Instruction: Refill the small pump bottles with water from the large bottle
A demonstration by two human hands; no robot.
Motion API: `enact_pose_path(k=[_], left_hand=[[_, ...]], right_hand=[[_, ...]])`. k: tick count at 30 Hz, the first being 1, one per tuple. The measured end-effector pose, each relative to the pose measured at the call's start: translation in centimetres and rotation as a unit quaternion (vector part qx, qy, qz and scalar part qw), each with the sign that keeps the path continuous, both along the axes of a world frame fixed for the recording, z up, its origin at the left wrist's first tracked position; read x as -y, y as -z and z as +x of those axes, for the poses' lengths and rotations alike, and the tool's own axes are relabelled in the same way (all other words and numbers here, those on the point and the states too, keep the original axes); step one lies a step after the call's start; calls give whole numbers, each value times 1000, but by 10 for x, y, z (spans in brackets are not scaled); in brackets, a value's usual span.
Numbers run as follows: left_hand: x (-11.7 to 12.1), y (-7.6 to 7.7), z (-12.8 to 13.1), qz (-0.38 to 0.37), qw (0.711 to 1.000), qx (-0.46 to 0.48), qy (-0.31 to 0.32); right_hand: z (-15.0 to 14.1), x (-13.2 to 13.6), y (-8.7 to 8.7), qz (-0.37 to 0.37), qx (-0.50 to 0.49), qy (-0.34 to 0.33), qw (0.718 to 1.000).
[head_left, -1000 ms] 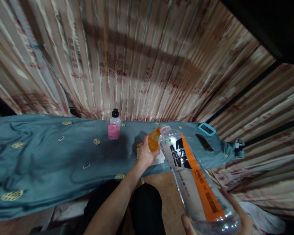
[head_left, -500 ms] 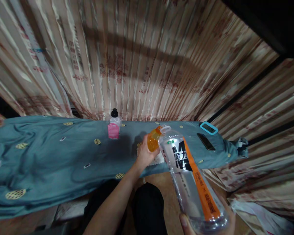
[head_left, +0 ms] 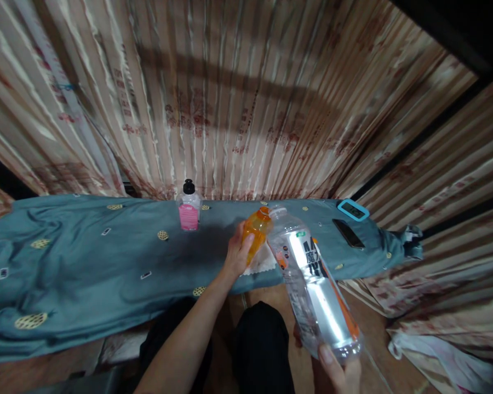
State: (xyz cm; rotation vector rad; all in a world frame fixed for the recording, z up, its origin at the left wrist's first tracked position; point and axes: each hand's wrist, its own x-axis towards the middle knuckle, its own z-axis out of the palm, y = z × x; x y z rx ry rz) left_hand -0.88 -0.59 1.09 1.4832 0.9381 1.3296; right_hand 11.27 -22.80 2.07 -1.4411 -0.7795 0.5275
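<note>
My left hand (head_left: 237, 249) is closed round a small orange see-through bottle (head_left: 256, 230), which leans with its mouth up and to the right. In my right hand (head_left: 339, 372) is a large clear plastic drink bottle (head_left: 312, 273) with a silver and orange label, gripped near its base. It is tilted, its uncapped neck right beside the orange bottle's mouth; I cannot tell whether the two touch. No liquid is plainly visible in the large bottle. Under the orange bottle, a white scalloped cloth or paper (head_left: 263, 261) lies on the covered surface.
A clear bottle with a pink label and black cap (head_left: 189, 210) stands at the back on the blue-green cloth (head_left: 119, 262). To the right lie a dark phone (head_left: 348, 233) and a blue-framed digital clock (head_left: 353, 210). A pleated curtain (head_left: 230, 109) hangs behind.
The orange bottle has turned more upright in my left hand. The large bottle has rolled and its base has shifted left and up, with its neck staying by the orange bottle.
</note>
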Motion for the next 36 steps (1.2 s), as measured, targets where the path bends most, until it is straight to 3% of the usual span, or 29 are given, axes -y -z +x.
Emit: enact_pose_path(k=[4,8,17,22,30,36], left_hand=[[-3,3,1,-20,999,38,-7],[-3,5,2,-36,998,46,-9],[3,2,2,14,1000,24,1],[6,1,1,4,1000,-3,-4],[16,6,-6,0,999,36,9],[54,23,-25,-89,990,98,-55]], right_hand=[[-1,-9,3,16,-145,-39,988],[3,-13,7,23,-275,-56,959],[23,-16,40,37,-452,-107,885],[22,-17,46,23,-500,-167,849],[3,-25,52,35,-503,-200,840],[-12,-30,68,32,-522,-261,812]])
